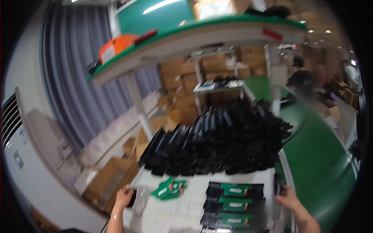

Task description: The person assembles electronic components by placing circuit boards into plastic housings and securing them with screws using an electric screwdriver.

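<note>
My left hand [123, 197] is closed at the left edge of the white table, on a small black item [133, 198]. Beside that item lies a whitish, see-through plastic bag [141, 200]; whether my fingers grip it too I cannot tell. At the table's right edge, my right hand [288, 199] is closed on a long dark strip-like piece [277, 190], blurred. Between the hands, several flat black packs with green cards [234, 204] lie in a column. Loose green cards [169, 189] are spread left of them.
A large heap of long black pieces [225, 143] fills the table's far side. Above it runs a green-topped shelf [202, 25] on posts. Open cardboard boxes [110, 180] stand at left. A green conveyor-like surface [316, 159] lies at right, with a person [301, 79] beyond.
</note>
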Demonstrator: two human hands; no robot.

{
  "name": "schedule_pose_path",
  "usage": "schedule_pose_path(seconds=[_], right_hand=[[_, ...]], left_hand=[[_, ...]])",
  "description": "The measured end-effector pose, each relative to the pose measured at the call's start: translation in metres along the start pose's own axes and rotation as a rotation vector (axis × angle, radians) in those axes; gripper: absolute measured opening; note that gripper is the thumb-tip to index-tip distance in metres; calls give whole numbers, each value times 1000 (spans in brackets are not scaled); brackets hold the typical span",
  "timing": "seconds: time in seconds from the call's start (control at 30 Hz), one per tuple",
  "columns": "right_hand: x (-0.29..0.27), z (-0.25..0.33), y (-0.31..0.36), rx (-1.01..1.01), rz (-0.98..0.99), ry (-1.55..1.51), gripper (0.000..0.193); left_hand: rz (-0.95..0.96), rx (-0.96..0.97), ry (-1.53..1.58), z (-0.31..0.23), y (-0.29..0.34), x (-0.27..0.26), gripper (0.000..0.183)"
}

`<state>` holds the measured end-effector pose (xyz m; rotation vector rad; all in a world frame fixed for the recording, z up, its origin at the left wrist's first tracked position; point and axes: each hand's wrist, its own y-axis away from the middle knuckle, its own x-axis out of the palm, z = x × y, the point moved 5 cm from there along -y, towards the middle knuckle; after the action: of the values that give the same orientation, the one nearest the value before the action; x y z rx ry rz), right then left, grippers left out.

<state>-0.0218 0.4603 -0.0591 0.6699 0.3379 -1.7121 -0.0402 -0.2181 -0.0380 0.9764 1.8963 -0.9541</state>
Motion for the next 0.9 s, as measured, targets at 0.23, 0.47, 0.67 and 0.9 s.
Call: schedule_pose_path(seconds=[0.23, 0.47, 0.67, 0.9], right_hand=[[-10, 54, 25, -279, -99, 417, 48], [-19, 103, 33, -382, -42, 358, 37], [-12, 169, 85, -939, -140, 58, 17], [-20, 167, 195, -1640, -51, 79, 27]], left_hand=[[-112, 167, 8, -41, 4, -33, 18], [-262, 179, 125, -66, -11, -49, 21], [25, 304, 333, -184, -18, -99, 22], [369, -41, 346, -110, -32, -74, 23]])
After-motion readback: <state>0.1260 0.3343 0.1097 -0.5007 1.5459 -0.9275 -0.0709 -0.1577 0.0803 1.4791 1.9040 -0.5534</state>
